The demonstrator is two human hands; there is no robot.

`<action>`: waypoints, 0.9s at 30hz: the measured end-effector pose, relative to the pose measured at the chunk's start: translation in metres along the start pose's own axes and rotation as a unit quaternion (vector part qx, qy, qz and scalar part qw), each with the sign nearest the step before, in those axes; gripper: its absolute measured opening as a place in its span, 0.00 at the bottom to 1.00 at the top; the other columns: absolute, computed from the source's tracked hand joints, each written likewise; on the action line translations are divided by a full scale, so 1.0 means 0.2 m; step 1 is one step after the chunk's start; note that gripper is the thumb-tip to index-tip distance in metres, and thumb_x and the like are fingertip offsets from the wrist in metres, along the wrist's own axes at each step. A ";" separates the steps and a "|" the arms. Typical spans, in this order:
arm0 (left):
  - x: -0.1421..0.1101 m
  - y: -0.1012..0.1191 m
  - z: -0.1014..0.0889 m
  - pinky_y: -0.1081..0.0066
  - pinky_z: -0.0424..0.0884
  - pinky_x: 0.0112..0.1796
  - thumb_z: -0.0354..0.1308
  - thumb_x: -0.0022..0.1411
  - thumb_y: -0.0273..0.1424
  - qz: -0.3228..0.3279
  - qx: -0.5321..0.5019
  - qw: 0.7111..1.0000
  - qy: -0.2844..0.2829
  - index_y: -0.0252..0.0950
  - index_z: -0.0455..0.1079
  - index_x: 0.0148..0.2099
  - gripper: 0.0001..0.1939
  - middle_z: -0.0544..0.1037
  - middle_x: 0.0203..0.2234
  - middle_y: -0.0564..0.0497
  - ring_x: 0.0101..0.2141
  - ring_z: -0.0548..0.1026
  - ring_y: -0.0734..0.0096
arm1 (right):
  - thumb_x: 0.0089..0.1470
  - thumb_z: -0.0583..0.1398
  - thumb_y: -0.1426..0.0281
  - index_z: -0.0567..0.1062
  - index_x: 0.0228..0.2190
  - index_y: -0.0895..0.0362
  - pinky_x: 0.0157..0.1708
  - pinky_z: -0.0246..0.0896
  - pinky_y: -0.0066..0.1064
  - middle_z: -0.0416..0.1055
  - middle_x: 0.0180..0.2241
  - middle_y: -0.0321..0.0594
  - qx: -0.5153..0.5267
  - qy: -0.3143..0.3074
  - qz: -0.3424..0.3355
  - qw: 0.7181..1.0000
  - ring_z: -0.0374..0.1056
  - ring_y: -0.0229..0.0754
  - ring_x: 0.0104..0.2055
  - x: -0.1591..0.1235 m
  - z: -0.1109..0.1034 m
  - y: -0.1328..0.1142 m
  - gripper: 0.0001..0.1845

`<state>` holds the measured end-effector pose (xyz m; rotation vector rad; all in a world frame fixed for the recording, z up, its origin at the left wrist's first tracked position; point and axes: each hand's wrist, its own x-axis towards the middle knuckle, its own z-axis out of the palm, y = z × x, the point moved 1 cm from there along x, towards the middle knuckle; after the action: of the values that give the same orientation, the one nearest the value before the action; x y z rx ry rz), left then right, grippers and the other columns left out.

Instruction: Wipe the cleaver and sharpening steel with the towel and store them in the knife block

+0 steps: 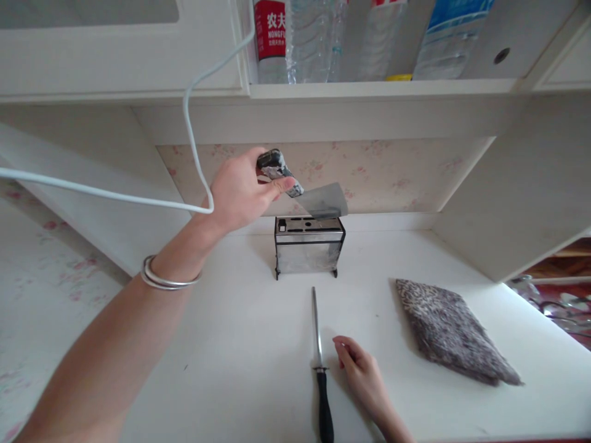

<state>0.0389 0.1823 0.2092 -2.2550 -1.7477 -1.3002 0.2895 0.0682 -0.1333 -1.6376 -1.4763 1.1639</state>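
My left hand (247, 187) is closed around the worn, black-and-whitish handle of a cleaver (324, 200). Its broad grey blade slants to the right above a knife block (310, 246) with a slotted black-and-metal top and clear sides. The blade's lower edge overlaps the block's top in the view; whether it touches or enters a slot I cannot tell. On the white tabletop in front of the block lies a sharpening steel (324, 406), black handle towards me. Just right of its rod rests my right hand (362, 372), fingers curled in with nothing visible in them.
A folded grey-brown furry cloth (455, 329) lies on the white table (240, 344) at the right. A white cable (194, 135) loops down past my left wrist. Overhead, a shelf (383, 90) holds several plastic bottles (309, 43). Side panels (521, 178) enclose the nook.
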 end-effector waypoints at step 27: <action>0.02 -0.01 0.00 0.67 0.71 0.40 0.64 0.53 0.45 0.029 0.071 0.997 0.003 0.38 0.70 0.40 0.18 0.78 0.31 0.51 0.38 0.77 0.60 | 0.57 0.51 0.49 0.76 0.41 0.57 0.31 0.57 0.28 0.68 0.23 0.37 -0.005 0.006 -0.013 1.000 0.65 0.39 0.28 0.00 0.01 0.03 0.27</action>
<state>0.0365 0.1870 0.2111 -2.2051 -1.6990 -1.1320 0.2902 0.0672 -0.1401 -1.6255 -1.4930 1.1319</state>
